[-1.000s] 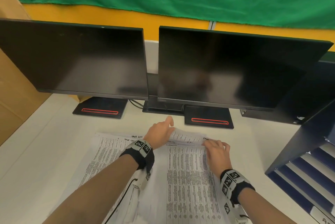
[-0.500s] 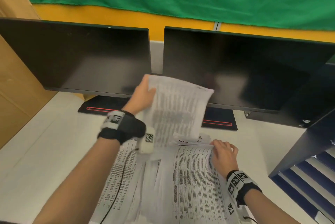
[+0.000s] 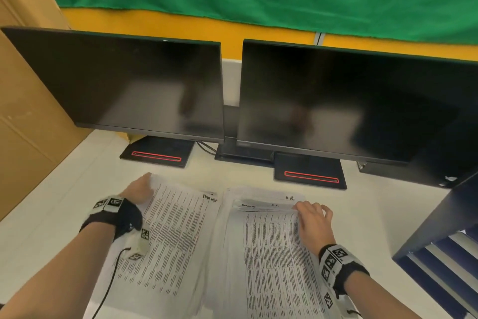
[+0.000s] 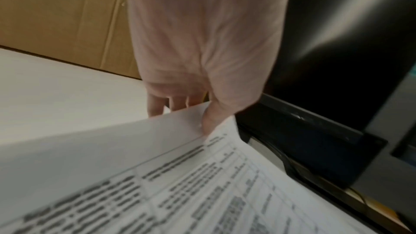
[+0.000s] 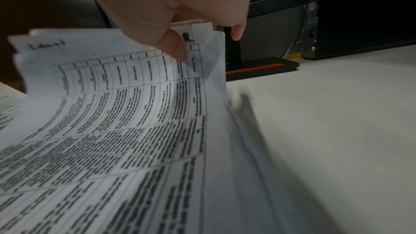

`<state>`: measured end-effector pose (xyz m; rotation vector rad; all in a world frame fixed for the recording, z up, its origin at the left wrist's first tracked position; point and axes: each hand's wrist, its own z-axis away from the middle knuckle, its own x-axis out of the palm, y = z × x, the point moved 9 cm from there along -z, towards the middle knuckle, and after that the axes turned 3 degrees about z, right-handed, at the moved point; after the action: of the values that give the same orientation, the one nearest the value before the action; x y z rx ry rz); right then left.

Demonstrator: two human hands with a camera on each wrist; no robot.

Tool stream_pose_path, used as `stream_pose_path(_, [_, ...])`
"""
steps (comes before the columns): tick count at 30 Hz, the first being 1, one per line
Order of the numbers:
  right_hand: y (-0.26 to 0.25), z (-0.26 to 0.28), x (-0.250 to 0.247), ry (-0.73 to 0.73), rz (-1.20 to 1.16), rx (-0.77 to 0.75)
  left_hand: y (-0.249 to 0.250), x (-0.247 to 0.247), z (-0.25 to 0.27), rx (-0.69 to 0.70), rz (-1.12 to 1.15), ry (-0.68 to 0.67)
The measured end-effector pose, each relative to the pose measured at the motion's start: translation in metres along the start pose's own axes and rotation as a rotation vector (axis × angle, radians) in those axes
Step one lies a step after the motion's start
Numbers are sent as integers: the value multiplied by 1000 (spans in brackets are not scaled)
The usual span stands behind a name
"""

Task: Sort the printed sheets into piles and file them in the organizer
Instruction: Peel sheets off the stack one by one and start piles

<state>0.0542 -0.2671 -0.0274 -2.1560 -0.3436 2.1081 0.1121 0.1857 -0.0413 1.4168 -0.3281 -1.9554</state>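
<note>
— While you look down at the desk [image 3: 382, 218], what has each hand got?

— My left hand [image 3: 138, 189] pinches the far left corner of a sheet [image 3: 168, 230], thumb on the print, fingers [image 4: 155, 106] underneath. That sheet lies on the left pile.

— And the other?

— My right hand [image 3: 311, 223] curls over the far right corner of the right pile [image 3: 269, 261], thumb and fingers lifting several sheets' edges. One corner shows a handwritten "R". Both piles lie side by side before two dark monitors [image 3: 336, 101]; the blue organizer [image 3: 439, 220] stands to my right.
</note>
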Motion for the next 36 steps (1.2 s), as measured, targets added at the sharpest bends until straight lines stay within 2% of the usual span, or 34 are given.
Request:
stream_pose_path(3, [-7, 0, 0, -8, 15, -24, 6, 2, 7, -134, -188, 198])
stream_pose_path(4, [-9, 0, 0, -3, 10, -25, 21, 4, 7, -95, -248, 270])
stream_pose_path(6, [-12, -1, 0, 3, 7, -23, 76, 16, 19, 161, -283, 387])
stream_pose_path(8, [-15, -1, 1, -1, 36, -36, 133, 42, 36, 478, -259, 406])
stream_pose_path(10, [-15, 0, 1, -2, 70, -36, 177, 82, 47, 689, -245, 263])
stream_pose_path(11, [-13, 1, 1, 0, 75, -23, 192, 102, 50, 736, -277, 171])
stream_pose_path(13, [-9, 4, 1, 9, 75, 13, 209, 136, 48, 759, -373, 40])
stream_pose_path(15, [-8, 6, 1, 31, 53, 18, 209, 157, 42, 711, -491, -63])
stream_pose_path(17, [-6, 8, 3, 43, 27, 23, 206, 168, 38, 676, -572, -111])
stream_pose_path(20, [-4, 10, 5, 60, 28, 26, 209, 169, 40, 703, -579, -73])
stream_pose_path(23, [-4, 8, 5, 58, 22, 31, 216, 161, 51, 786, -574, 39])
stream_pose_path(26, [-6, 5, 4, 52, 20, 33, 219, 161, 58, 851, -694, 106])
stream_pose_path(31, [-7, 6, 0, 105, 10, 25, 217, 163, 60, 886, -830, 102])
stream_pose_path(36, [-6, 7, -7, 172, 5, 28, 219, 163, 78, 1018, -849, 138])
